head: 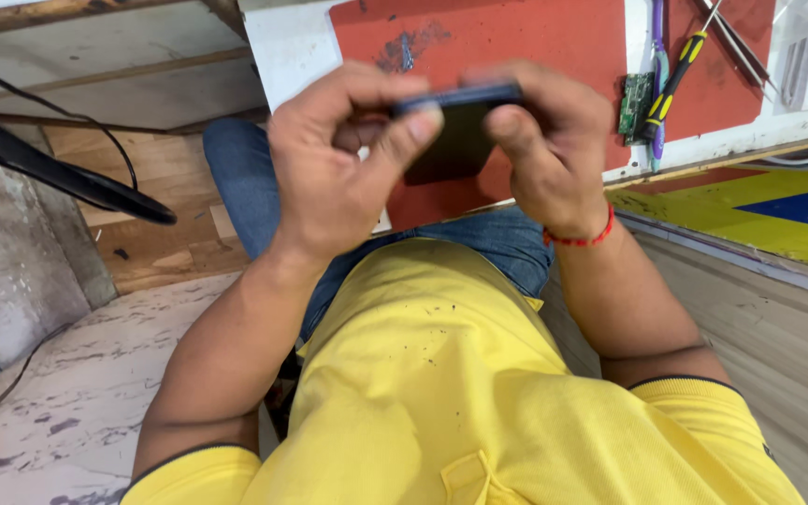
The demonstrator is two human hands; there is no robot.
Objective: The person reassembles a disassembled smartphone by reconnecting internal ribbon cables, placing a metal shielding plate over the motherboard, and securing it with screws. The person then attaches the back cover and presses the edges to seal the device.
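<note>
Both hands up over the lap, gripping a dark phone [460, 140] between them, held edge-on to the camera and tilted so its dark flat face slopes down toward the body. Left hand [334, 178] on the phone's left end: thumb tip pressed against the near face close to the top edge, curled fingers wrapped behind it, so it pinches that end. Right hand [554, 150] clamps the right end, thumb on the near face, fingers folded over the top edge; fingertips slightly blurred. Phone sits between the two grips, middle part bare, not touching the bench. Red thread bracelet [580, 239] on the right wrist. Behind the hands, a red work mat [526, 37] on a white bench top [287, 51], with a dark scuffed patch near the mat's far edge. At the mat's right side lie a small green circuit board [636, 105], a screwdriver with yellow-black handle [673, 79] and tweezers [736, 42]. Person wears a yellow polo shirt [423, 374] and blue jeans [245, 187]. Black cable [58, 168] at left over wooden boards.
</note>
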